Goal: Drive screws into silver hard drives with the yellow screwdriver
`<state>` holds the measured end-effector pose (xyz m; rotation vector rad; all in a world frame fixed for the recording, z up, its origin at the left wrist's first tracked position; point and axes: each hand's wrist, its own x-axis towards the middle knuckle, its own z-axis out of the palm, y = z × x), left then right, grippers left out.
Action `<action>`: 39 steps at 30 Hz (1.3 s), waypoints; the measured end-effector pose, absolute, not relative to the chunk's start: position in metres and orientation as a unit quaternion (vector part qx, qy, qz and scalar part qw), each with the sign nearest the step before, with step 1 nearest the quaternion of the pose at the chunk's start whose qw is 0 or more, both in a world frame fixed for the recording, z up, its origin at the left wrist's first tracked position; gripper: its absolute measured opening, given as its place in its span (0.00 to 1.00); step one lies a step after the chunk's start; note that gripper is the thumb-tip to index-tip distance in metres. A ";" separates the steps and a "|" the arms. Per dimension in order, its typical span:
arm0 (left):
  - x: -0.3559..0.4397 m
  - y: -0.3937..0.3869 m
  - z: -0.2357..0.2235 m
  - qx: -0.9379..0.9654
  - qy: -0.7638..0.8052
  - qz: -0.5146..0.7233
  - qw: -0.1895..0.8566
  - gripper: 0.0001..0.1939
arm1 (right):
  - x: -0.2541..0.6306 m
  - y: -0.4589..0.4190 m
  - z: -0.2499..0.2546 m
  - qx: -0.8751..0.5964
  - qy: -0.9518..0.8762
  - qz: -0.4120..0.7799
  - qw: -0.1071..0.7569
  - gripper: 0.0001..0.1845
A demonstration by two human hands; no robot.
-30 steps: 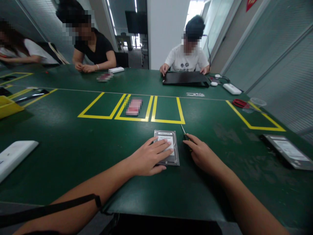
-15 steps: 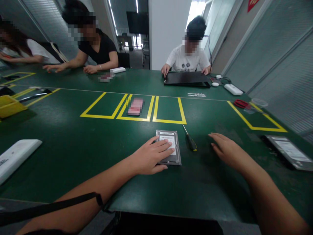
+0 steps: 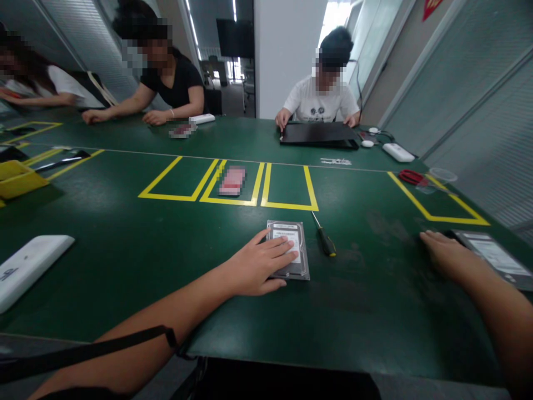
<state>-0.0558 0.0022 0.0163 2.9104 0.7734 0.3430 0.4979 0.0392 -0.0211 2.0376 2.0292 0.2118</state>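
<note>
A hard drive (image 3: 303,261) with a white label lies flat on the green table. Across its top rests my left hand (image 3: 264,264), fingers spread and the thumb near the drive's lower edge. To the right of that drive is a screwdriver (image 3: 325,240) with a dark handle, its shaft pointing away from me. My right hand (image 3: 447,255) is at the left side of a second hard drive (image 3: 491,253) on the far right. Its fingers reach forward, a little blurred, with nothing seen in them; whether they touch this drive I cannot tell.
Yellow tape (image 3: 291,207) marks rectangles on the table. A pink item (image 3: 232,180) lies in one of them. A white device (image 3: 29,269) is at left, a yellow bin (image 3: 20,180) beyond it. Opposite, a person holds a dark panel (image 3: 318,134); red cable (image 3: 412,177) lies at right.
My right hand has moved to the right, from beside the screwdriver to the second hard drive. My left hand stays on the first drive. A co-worker's outstretched hand has drawn in slightly.
</note>
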 end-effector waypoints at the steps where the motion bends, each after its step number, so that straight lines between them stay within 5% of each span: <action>1: -0.056 0.002 0.016 0.958 0.255 0.115 0.056 0.32 | 0.502 0.038 -0.023 0.704 0.694 0.073 0.133 0.28; 39: -0.055 0.001 0.015 0.956 0.265 0.106 0.071 0.32 | 0.537 -0.013 -0.021 0.680 0.696 0.176 0.150 0.26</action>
